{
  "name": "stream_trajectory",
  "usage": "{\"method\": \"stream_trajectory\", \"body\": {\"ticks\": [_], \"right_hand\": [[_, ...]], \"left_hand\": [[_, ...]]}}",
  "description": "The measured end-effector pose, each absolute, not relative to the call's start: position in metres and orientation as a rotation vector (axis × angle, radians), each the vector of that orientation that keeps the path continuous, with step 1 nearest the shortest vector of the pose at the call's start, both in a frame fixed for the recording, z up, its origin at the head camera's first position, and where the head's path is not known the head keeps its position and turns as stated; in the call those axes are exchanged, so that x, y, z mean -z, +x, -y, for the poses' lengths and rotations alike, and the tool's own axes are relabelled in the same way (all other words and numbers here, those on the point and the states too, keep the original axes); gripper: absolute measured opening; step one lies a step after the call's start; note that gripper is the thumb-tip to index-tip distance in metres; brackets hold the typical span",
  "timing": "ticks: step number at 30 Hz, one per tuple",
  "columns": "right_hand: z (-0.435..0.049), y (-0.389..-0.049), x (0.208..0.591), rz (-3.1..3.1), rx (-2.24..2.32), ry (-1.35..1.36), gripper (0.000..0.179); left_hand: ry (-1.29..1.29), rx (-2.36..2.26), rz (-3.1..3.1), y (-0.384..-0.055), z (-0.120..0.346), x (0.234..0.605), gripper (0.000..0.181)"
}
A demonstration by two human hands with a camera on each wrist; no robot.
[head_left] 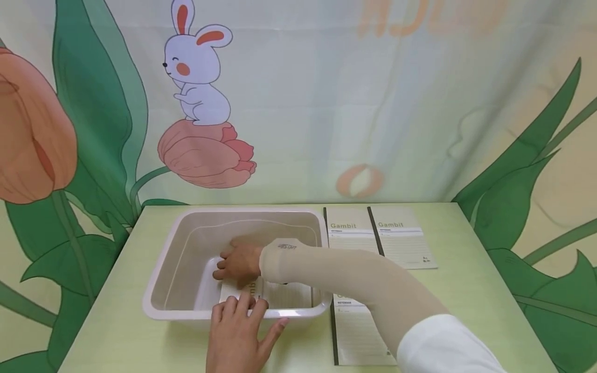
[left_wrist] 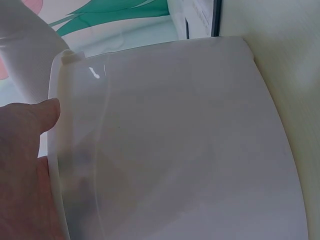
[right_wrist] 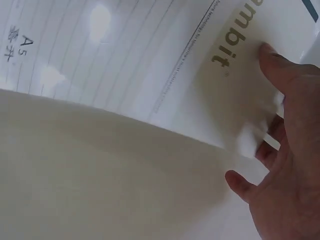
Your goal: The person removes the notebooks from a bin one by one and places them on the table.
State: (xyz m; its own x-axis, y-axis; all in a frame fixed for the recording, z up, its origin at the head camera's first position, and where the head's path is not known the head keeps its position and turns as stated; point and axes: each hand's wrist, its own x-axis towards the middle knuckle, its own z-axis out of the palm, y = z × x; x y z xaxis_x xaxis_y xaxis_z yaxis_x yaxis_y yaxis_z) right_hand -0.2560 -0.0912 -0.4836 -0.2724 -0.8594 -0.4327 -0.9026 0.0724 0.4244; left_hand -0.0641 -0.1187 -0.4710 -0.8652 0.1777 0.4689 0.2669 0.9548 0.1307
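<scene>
A pale plastic basin [head_left: 186, 314] stands on the table with a notebook [head_left: 286, 295] lying inside, its cover printed with "Gambit" and ruled lines. My right hand [head_left: 240, 263] reaches into the basin and holds that notebook at its "Gambit" end. In the right wrist view, the thumb [right_wrist: 275, 65] lies over the cover while other fingers are at the edge, partly hidden behind it. My left hand [head_left: 240, 331] grips the basin's near rim, fingers over the top and thumb outside. The left wrist view shows the thumb [left_wrist: 47, 115] against the rim beside the basin's smooth outer wall [left_wrist: 190, 140].
Right of the basin, two notebooks with dark spines lie side by side at the back, a left one [head_left: 350, 223] and a right one [head_left: 401, 238]. Another notebook [head_left: 359, 336] lies nearer the front, partly under my right sleeve [head_left: 345, 269]. A printed curtain [head_left: 298, 103] hangs behind the table.
</scene>
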Motion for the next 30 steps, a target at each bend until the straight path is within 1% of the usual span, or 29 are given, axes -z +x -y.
{"method": "stream_trajectory", "body": {"ticks": [5,7,12,17,24,30], "right_hand": [[0.088,-0.255,0.475,-2.250,-0.990,-1.930,0.036],[0.086,-0.256,0.469,-2.260,-0.963,-1.933,0.034],[0.078,-0.257,0.455,-2.263,-0.940,-1.874,0.040],[0.073,-0.259,0.441,-2.281,-0.911,-1.887,0.047],[0.070,-0.267,0.418,-2.407,-0.742,-1.939,0.049],[0.055,-0.266,0.390,-2.564,-0.584,-1.884,0.051]], "left_hand": [[-0.318,0.271,2.628,-0.062,0.119,0.473,0.049],[-0.328,0.280,2.619,-0.063,0.119,0.473,0.049],[-0.340,0.289,2.602,-0.065,0.118,0.474,0.050],[-0.334,0.298,2.602,-0.066,0.118,0.473,0.049],[-0.338,0.316,2.596,-0.066,0.119,0.471,0.046],[-0.358,0.321,2.580,-0.064,0.116,0.472,0.046]]}}
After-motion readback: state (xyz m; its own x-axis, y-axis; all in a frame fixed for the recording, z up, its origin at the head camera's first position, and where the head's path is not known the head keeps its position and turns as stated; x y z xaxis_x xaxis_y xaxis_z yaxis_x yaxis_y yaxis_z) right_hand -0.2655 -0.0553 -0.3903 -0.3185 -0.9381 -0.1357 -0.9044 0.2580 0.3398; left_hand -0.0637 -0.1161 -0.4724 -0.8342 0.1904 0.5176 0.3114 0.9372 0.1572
